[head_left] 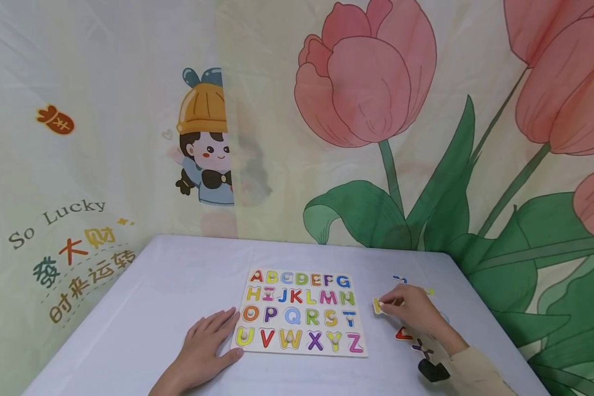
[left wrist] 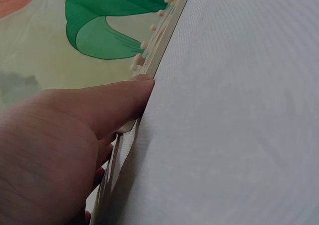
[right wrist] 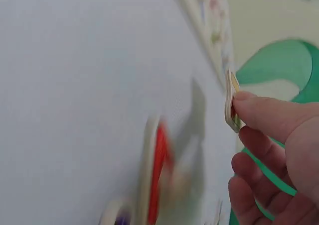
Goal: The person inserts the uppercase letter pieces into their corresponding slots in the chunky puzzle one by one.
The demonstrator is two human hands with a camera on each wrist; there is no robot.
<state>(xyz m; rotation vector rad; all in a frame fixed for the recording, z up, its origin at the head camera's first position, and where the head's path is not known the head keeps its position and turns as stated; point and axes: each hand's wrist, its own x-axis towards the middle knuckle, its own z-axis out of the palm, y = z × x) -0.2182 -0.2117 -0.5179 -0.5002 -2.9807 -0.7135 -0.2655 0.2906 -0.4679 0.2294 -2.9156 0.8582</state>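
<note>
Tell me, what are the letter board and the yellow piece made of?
The letter board looks like thin pale wood with painted letters; its edge shows light and flat. The yellow piece, pinched by the right hand, seems painted wood too, though it could be pressed board.

A small yellow letter piece [head_left: 377, 306], flat and thin with a pale wooden back, is pinched between thumb and fingertips of the right hand [head_left: 416, 312] and held on edge just above the bench, just right of the alphabet puzzle board [head_left: 300, 311]. The board is a pale wooden rectangle lying flat on the bench, its four rows filled with coloured letters A to Z, some with small pegs. The left hand [head_left: 205, 352] rests flat at the board's lower left corner, fingertips touching its edge.
</note>
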